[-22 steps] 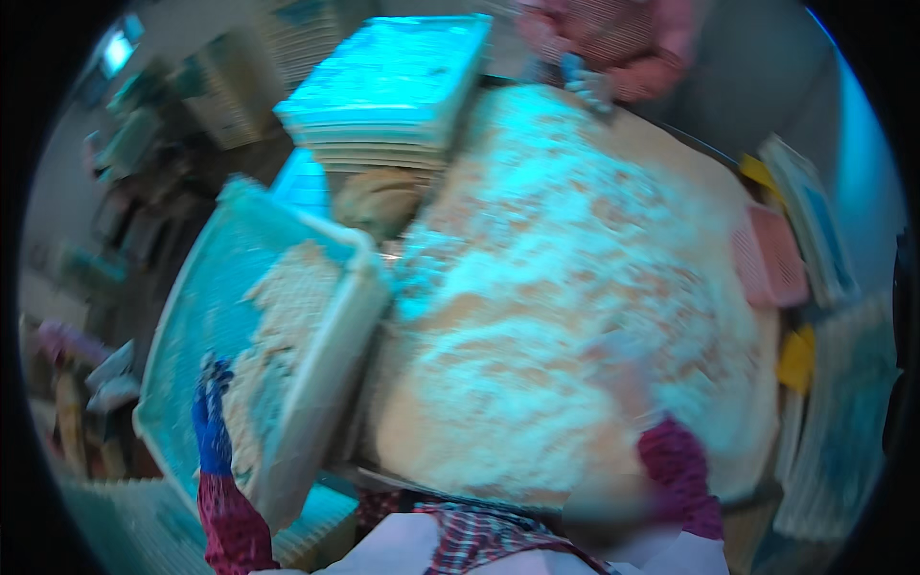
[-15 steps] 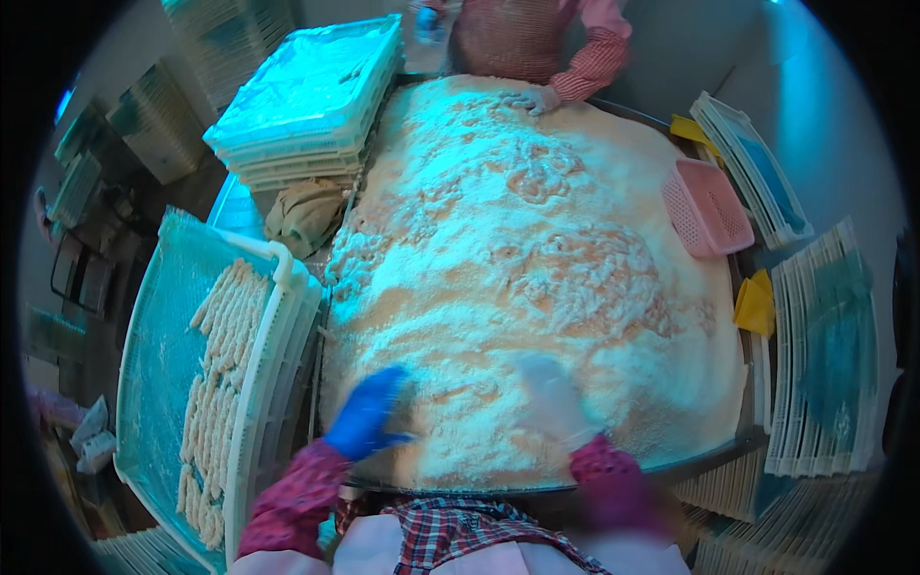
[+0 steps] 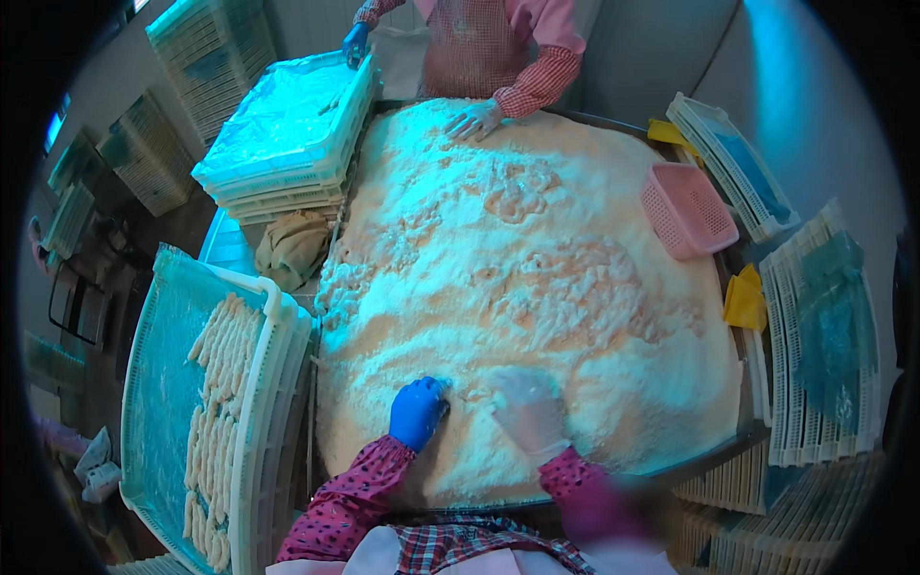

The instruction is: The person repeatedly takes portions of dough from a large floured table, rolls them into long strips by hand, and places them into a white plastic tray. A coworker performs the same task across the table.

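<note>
A broad bed of pale, crumb-like coating [image 3: 402,331] covers the table in front of me. My left hand [image 3: 418,414], in a blue glove, is at the near part of the bed with its fingers curled down into the crumbs. What lies in them, if anything, is hidden. To its right, my right hand [image 3: 530,412], in a whitish glove, rests low over the crumbs, its fingers blurred and pale against them. Lumpy coated pieces [image 3: 575,287] lie half buried farther out. On my left, coated strips [image 3: 222,412] lie in rows in a blue-lined tray [image 3: 273,383].
White trays [image 3: 287,182] are stacked at the far left, beside a bunched tan cloth [image 3: 292,247]. A pink basket [image 3: 688,211] and a yellow cloth [image 3: 745,298] sit along the right edge, near more trays [image 3: 824,335]. Across the table, a co-worker's gloved hand [image 3: 474,120] touches the crumbs.
My left hand has moved right and curled its fingers into the crumbs. My right hand has shifted slightly left, bringing the two closer. The co-worker's gloved hand has shifted left in the picture.
</note>
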Motion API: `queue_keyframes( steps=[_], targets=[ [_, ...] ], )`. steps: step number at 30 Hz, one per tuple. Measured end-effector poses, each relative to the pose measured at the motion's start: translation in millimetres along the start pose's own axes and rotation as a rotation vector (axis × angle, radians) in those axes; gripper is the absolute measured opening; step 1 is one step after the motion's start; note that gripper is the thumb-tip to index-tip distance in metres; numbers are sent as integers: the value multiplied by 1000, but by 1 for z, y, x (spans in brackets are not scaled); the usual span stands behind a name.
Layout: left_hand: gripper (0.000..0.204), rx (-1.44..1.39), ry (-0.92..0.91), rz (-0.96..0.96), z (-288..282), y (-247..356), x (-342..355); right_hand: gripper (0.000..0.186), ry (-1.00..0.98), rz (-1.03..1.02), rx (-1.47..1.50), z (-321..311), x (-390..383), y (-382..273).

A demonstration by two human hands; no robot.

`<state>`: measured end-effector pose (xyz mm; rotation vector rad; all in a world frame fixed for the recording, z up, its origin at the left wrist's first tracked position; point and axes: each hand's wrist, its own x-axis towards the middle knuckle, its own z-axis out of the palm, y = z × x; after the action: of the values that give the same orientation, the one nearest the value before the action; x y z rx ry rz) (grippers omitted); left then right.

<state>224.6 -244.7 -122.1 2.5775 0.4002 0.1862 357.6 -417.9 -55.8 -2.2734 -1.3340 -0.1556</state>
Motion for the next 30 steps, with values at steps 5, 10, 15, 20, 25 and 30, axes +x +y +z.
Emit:
queue_keyframes(
  steps=[5, 10, 15, 20, 25, 30],
  targets=[
    [37, -1929, 26, -631, -18, 14, -4, 35, 95, 217, 317, -1, 14, -13],
    [48, -793, 4, 32, 1, 50, -27, 47, -82, -213, 337, 15, 11, -73],
    [58, -1914, 997, 678, 21, 125, 10, 54, 42, -280, 539, 31, 1, -83],
    [55, -2100, 242, -457, -35, 99, -26, 56, 137, 94, 354, 23, 15, -52],
    [54, -2020, 548, -286, 27, 59, -17, 68, -137, -182, 625, 20, 17, -66],
    [46, -2005, 294, -652, -73, 32, -48, 44, 200, -77, 145, 1, 121, 28]
  ],
)
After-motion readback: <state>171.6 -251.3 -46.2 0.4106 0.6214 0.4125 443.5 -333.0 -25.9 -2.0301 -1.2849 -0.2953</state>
